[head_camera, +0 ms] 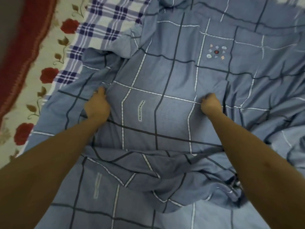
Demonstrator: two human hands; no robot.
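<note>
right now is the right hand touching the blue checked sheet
Touching. The head view shows the right hand with fingers curled into the blue checked sheet, pinching a bunch of it; the cloth puckers at its grip.

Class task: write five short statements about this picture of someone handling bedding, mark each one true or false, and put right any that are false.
1. The left hand and the right hand both grip the blue checked sheet. True.
2. The blue checked sheet lies flat and smooth. False: it is bunched into folds, most of all near the person.
3. A rose-patterned cloth shows at the left edge. True.
4. The right hand wears a ring. False: the ring is on the left hand.
5. A stitched motif sits right beside the left hand. False: the stitched motif lies farther away, beyond the right hand.
</note>
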